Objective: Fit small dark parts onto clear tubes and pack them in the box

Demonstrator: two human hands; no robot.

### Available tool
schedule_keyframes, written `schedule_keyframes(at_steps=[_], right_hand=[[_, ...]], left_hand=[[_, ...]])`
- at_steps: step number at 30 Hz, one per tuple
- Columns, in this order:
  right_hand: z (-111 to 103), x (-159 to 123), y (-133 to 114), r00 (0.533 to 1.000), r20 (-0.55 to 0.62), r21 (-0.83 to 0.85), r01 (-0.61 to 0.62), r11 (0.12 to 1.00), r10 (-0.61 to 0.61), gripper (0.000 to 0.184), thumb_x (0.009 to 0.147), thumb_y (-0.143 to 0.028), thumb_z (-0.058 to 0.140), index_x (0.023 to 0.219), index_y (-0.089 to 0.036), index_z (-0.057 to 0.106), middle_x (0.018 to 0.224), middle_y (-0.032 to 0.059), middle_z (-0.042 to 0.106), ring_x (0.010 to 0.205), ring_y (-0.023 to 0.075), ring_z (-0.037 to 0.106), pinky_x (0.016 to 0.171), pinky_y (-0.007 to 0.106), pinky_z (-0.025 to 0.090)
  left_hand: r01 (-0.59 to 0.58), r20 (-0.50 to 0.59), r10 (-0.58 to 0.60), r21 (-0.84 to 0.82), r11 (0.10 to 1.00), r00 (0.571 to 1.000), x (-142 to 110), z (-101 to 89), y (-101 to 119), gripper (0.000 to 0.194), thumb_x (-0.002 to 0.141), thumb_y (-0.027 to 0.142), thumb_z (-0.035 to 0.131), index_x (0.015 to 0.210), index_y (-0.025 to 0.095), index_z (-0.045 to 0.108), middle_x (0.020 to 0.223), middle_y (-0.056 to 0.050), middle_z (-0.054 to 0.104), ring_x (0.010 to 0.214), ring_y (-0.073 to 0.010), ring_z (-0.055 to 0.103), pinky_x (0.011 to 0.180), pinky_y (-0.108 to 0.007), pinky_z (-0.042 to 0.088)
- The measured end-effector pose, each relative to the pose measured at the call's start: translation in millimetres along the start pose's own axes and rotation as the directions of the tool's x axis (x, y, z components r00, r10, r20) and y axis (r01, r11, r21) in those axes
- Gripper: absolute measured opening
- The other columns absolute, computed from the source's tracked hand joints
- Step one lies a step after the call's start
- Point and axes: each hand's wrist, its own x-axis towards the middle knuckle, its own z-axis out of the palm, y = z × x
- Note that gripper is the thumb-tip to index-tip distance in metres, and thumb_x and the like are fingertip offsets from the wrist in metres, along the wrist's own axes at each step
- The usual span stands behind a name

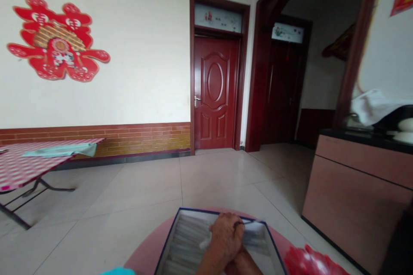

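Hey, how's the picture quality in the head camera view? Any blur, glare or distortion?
In the head view, the wide lens bends the walls and makes the frame of the red door lean; the white cloth at the right edge looks smeared and soft; the light is even, with a mild sheen on the floor tiles.

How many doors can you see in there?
2: a red panel door straight ahead, and a darker door further back to its right. Others may be hidden.

Pink table (142,261): 1 navy-rimmed box (183,240), crumpled red plastic (309,262) (box's right).
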Motion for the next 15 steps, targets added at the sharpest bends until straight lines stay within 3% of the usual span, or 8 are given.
schedule_keyframes(at_steps=[4,7,9,12,15], right_hand=[[3,-5,0,0.976,0.15,0.406,-0.205,0.891,0.157,0.041,0.068,-0.054,0.06,0.094,-0.022,0.06,0.096,0.0048,0.065,0.09,0.0198,0.058,0.074,0.032,0.046],[1,-6,3,0.963,0.145,0.466,-0.27,0.843,0.228,0.032,0.067,-0.045,0.066,0.087,-0.02,0.061,0.092,0.0045,0.067,0.084,0.0175,0.06,0.071,0.029,0.045],[-3,-5,5,0.951,0.073,0.467,-0.298,0.832,0.3,0.028,0.069,-0.04,0.066,0.086,-0.019,0.06,0.087,0.0041,0.068,0.076,0.016,0.062,0.066,0.027,0.046],[-13,-3,8,0.892,-0.185,0.477,-0.286,0.831,0.413,0.03,0.067,-0.032,0.069,0.091,-0.02,0.057,0.084,0.0017,0.069,0.065,0.0135,0.063,0.058,0.024,0.045],[-23,3,10,0.813,-0.342,0.493,-0.272,0.826,0.471,0.032,0.065,-0.03,0.069,0.093,-0.02,0.054,0.078,0.0007,0.07,0.057,0.0126,0.062,0.049,0.022,0.044]], left_hand=[[0.004,0.009,-0.003,-0.092,0.996,1.0,1,-2.0,1,0.02,0.074,0.018,0.049,0.079,0.023,0.067,0.079,0.0,0.067,0.079,-0.0158,0.058,0.077,-0.027,0.042],[-0.05,-0.066,0.04,-0.156,0.987,0.997,6,-15.4,-1,0.021,0.078,0.021,0.047,0.084,0.022,0.067,0.079,-0.001,0.066,0.076,-0.0143,0.058,0.074,-0.024,0.042],[-0.064,-0.086,0.056,-0.093,0.994,0.995,9,-32.7,-5,0.022,0.081,0.023,0.045,0.086,0.02,0.066,0.077,-0.002,0.065,0.075,-0.014,0.057,0.072,-0.024,0.043],[-0.077,0.082,0.064,0.162,0.984,0.995,4,-64.9,-16,0.024,0.083,0.023,0.042,0.085,0.02,0.066,0.08,-0.004,0.064,0.077,-0.0151,0.057,0.072,-0.025,0.043],[-0.196,0.367,0.052,0.366,0.909,0.929,-13,-93.3,-28,0.025,0.083,0.022,0.041,0.084,0.019,0.066,0.082,-0.006,0.065,0.078,-0.0177,0.058,0.072,-0.028,0.043]])
